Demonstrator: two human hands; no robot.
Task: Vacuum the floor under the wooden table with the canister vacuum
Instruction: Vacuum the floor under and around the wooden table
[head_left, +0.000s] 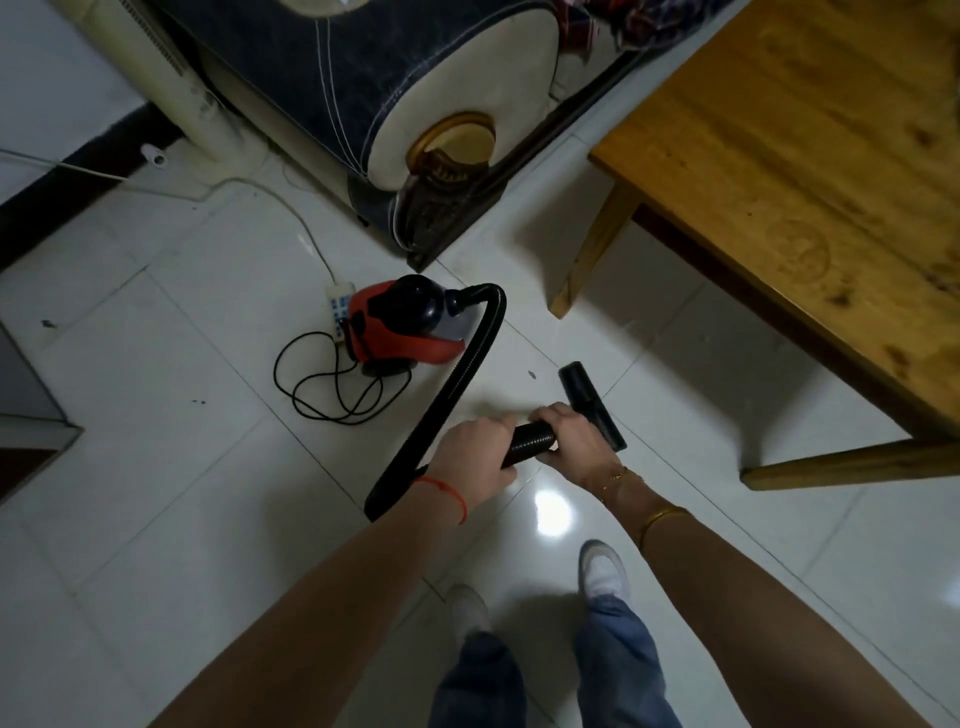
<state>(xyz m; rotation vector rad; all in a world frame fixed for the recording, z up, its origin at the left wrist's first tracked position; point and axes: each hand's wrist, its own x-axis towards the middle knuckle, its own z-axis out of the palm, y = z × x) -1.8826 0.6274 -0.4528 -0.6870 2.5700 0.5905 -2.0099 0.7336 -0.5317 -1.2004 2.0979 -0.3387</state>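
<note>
Both hands were wrapped round the black hose (530, 441), the left hand (472, 457) just behind the right hand (571, 441). The flat nozzle (592, 402) sat out in front of the right hand, over the white floor (208, 467), not yet under the wooden table (810, 171). The red vacuum (395, 330) waited near the sofa (415, 93) (its cord lay in loops). A good next move would be to lower the nozzle flat and slide it slowly past the table leg (587, 260).

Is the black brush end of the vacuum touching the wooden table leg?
Apart. The head view shows bare white floor between the nozzle, held out on the hose by both hands, and the nearest table leg.
</note>
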